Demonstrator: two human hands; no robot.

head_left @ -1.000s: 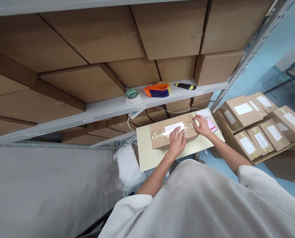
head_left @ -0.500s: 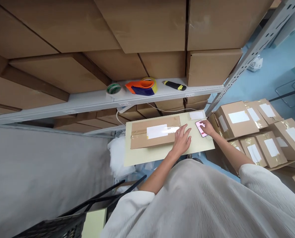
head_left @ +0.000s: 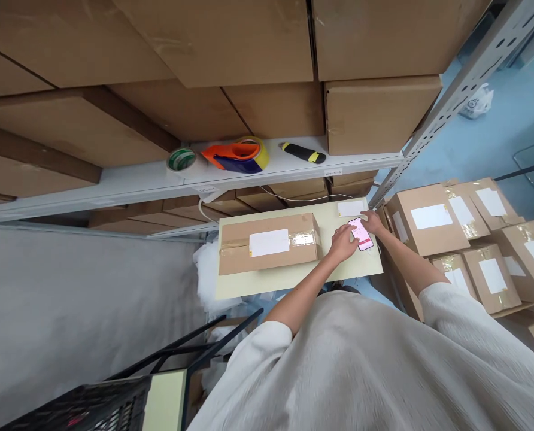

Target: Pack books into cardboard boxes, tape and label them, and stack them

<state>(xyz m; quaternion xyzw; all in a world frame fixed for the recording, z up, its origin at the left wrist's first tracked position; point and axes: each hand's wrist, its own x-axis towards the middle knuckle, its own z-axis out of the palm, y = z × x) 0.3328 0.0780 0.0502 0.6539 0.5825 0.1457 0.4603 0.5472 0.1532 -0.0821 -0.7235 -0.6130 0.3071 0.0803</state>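
A smartphone (head_left: pixel 364 239) with a lit pink-and-white screen lies at the right end of the pale yellow tabletop (head_left: pixel 339 272). My left hand (head_left: pixel 341 244) touches its left edge, thumb and fingertips apart over the screen. Just off its upper right corner is my right hand (head_left: pixel 373 222), its fingers slightly bent and apart. Beyond the phone rests a white label sheet (head_left: pixel 350 208), close to the right fingertips. Left of my hands sits a taped cardboard box (head_left: pixel 240 260) with a white label (head_left: pixel 269 243) on top.
On the shelf (head_left: pixel 141 185) lie a tape roll (head_left: pixel 181 160), an orange-and-blue tape dispenser (head_left: pixel 237 157) and a black-and-yellow utility knife (head_left: pixel 303 152). Cardboard boxes (head_left: pixel 249 42) fill the shelving. Several labelled boxes (head_left: pixel 431 221) are stacked at right. A black crate (head_left: pixel 100 404) stands lower left.
My left hand has moved right, off the box and onto the phone's left edge. My right hand has drawn back from the screen to the phone's upper right corner.
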